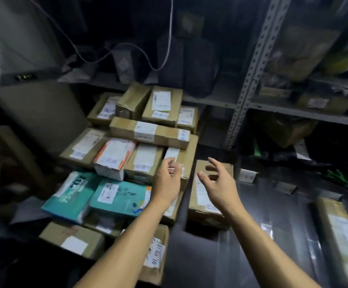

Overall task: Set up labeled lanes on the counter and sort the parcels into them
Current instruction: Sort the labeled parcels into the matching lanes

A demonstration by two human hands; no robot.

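Hovering over taped cardboard parcels (148, 132), left hand (166, 179) loosely curled, right hand (218, 183) spread, both empty.

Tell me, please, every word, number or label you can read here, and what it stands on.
"75%": on the teal-and-white soft pack.
Handwritten marks on the teal mailer: not legible.
Shipping labels on the cardboard parcels, such as the long box: too blurred to read.

Left hand (166, 179) fingers curled, right hand (218, 183) spread, both forearms outstretched
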